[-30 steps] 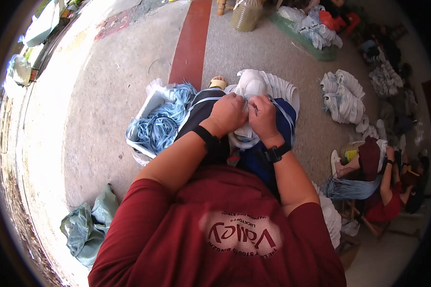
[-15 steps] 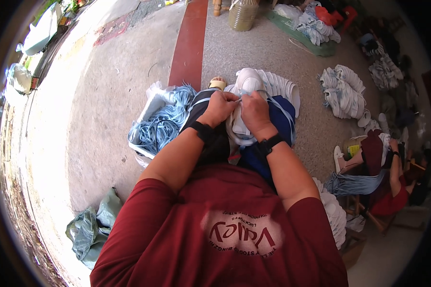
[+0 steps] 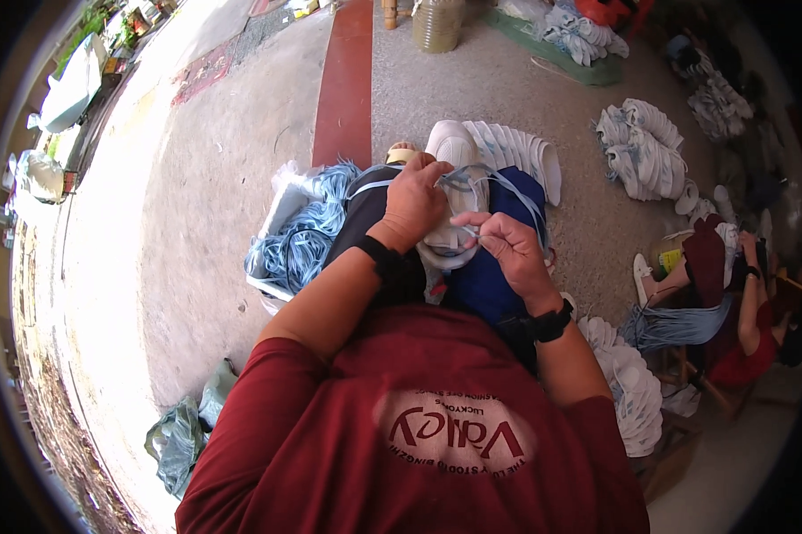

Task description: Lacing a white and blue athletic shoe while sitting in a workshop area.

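Observation:
A white sneaker [image 3: 452, 142] rests across my lap, toe pointing away from me. Light blue shoelace [image 3: 516, 198] runs through its upper part and loops out to the right over the blue cloth on my thigh. At the shoe's left side my left hand [image 3: 413, 205] is closed, its fingertips pinching the lace near the eyelets. My right hand [image 3: 513, 253] hovers just right of the shoe's opening, thumb and fingers pinched on a thin lace end, one finger stretched toward the shoe. My hands partly cover the sneaker.
A white box [image 3: 272, 245] full of blue laces stands left of my legs. Several white shoes [image 3: 512, 151] form a row beyond the sneaker. More piles of shoes [image 3: 641, 147] lie at right, where another person [image 3: 748, 311] sits. A green bag [image 3: 177, 436] lies at lower left.
My right hand has drawn back from the shoe's toe toward me and to the right, with a lace end. My left hand has shifted slightly nearer to me. The view has turned a little.

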### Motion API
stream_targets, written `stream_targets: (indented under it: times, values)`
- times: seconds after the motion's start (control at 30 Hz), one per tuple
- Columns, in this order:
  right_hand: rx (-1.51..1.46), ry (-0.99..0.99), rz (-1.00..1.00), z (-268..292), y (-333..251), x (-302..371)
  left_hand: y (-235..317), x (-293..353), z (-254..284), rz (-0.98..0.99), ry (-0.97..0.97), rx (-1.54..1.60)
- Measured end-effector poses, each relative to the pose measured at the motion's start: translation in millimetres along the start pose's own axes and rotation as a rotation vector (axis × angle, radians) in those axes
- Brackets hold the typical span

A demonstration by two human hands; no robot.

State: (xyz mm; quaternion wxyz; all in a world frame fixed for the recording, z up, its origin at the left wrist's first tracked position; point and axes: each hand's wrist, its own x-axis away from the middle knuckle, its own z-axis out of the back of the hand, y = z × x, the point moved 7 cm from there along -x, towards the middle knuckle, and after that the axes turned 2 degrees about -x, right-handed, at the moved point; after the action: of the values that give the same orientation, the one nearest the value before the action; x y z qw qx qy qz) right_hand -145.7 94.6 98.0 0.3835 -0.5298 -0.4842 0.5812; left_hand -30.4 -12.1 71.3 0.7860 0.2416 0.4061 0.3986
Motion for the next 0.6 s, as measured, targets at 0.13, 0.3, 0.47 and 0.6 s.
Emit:
stream_targets:
  times: [0.13,0.3,0.47,0.6]
  values:
    - [-0.056,0.066,-0.015,3.6,13.1,-5.5,30.6,-9.3,-2.4,-0.207,-0.131,-0.164]
    - [-0.008,0.153,-0.053,11.7,20.1,-1.4,21.6,-8.8,-20.1,-0.197,-0.347,-0.498]
    - [-0.306,0.559,-0.012,101.6,27.2,47.4,7.5,17.1,14.9,-0.209,-0.347,-0.639]
    - [-0.273,1.074,0.092,273.4,20.6,217.8,-113.0,79.9,148.2,0.186,-0.274,-0.855]
